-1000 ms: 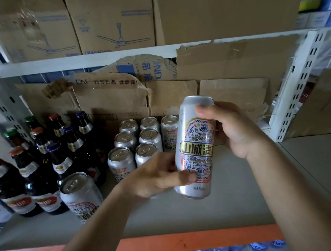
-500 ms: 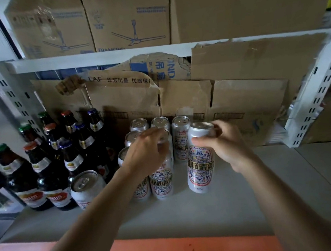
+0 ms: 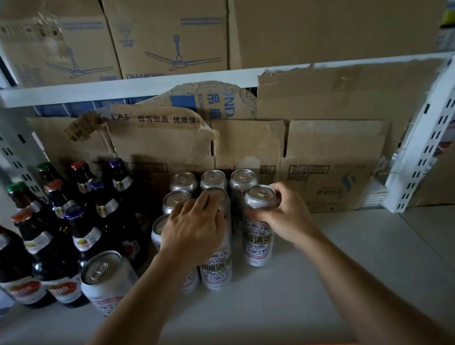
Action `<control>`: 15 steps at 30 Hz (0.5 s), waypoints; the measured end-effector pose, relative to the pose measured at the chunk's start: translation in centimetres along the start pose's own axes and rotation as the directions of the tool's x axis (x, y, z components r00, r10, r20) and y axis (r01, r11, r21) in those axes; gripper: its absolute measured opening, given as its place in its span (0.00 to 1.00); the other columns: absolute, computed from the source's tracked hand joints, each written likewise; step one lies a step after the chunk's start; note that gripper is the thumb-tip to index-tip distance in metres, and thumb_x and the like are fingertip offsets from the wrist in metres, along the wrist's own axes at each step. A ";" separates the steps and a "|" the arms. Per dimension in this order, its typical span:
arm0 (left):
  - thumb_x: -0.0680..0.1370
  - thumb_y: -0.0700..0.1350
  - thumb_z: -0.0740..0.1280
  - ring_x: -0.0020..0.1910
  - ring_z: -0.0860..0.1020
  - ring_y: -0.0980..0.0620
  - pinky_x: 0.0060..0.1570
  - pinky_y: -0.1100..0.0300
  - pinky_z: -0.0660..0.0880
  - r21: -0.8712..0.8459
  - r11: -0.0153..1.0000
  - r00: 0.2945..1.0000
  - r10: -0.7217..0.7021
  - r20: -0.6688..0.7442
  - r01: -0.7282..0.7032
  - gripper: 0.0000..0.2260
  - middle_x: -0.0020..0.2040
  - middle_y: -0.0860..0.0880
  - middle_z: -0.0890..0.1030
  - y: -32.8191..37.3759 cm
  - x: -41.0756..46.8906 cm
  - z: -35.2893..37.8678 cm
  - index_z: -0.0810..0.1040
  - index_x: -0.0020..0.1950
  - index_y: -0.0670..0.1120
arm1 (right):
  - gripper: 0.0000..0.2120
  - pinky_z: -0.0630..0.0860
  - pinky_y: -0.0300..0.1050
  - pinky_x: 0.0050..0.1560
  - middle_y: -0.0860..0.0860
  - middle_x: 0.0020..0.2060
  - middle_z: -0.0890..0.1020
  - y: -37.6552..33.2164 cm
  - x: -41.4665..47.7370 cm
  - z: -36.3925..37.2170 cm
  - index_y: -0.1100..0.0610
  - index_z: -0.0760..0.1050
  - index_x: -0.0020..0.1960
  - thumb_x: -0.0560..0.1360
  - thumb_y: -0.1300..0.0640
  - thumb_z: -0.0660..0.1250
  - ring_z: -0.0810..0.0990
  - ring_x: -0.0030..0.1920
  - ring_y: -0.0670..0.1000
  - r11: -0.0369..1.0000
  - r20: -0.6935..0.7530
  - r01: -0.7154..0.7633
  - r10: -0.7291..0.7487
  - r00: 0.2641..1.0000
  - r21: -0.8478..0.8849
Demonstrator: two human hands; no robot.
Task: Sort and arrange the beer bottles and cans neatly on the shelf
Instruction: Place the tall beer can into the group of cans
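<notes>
Grey shelf [image 3: 345,272], torn cardboard [image 3: 331,146] lining the far wall. The patterned can [image 3: 258,242], held aloft a second ago, now stands at the right edge of the can block [image 3: 183,180], right hand [image 3: 285,216] still curled round its top, left hand [image 3: 196,229] lying flat-fingered across neighbouring tops; placement looks nearly finished. Count: nine bottles [image 3: 45,249] left in three rows, eight cans in the block as far as the hand lets me see, one loose can [image 3: 107,282] near left.

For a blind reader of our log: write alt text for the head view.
A person's right hand grips the top of a silver beer can at the right edge of a block of matching cans on a shelf, while the left hand rests on cans beside it. Further left stand dark bottles.
</notes>
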State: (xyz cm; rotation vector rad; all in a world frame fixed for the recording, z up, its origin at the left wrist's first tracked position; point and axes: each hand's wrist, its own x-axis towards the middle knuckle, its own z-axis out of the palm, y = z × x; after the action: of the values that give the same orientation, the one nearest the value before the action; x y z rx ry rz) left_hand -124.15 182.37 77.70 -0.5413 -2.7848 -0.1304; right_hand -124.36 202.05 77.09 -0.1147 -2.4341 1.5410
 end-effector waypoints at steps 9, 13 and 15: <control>0.78 0.55 0.42 0.57 0.76 0.49 0.60 0.53 0.71 0.012 1.000 1.000 -0.008 -0.020 0.008 0.26 0.65 0.54 0.74 -0.1 0.0 0.2 0.70 0.68 0.52 | 0.25 0.75 0.40 0.47 0.48 0.49 0.82 0.9 0.7 1.6 0.49 0.76 0.52 0.59 0.54 0.82 0.80 0.50 0.47 0.999 -0.051 0.052 -0.052 0.997 0.013; 0.78 0.54 0.44 0.57 0.77 0.48 0.59 0.51 0.71 0.003 1.000 0.999 -0.001 -0.043 0.001 0.25 0.64 0.52 0.75 0.0 0.0 0.1 0.71 0.68 0.51 | 0.26 0.78 0.46 0.51 0.48 0.51 0.82 1.6 1.1 2.0 0.46 0.75 0.52 0.57 0.50 0.81 0.81 0.51 0.48 0.999 -0.031 0.036 -0.035 0.999 0.019; 0.78 0.55 0.43 0.57 0.77 0.48 0.59 0.52 0.71 0.005 1.000 0.999 -0.003 -0.043 0.003 0.25 0.64 0.53 0.75 0.0 0.0 0.0 0.70 0.69 0.51 | 0.26 0.79 0.49 0.52 0.48 0.51 0.82 1.9 1.1 2.1 0.44 0.74 0.51 0.56 0.48 0.80 0.81 0.51 0.48 0.999 -0.023 0.032 -0.031 0.999 0.030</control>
State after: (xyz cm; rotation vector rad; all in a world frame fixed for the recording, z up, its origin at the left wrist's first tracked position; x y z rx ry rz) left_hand -124.17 182.33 77.67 -0.5264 -2.7441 -0.1335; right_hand -126.12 201.21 74.76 -0.0870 -2.3821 1.5544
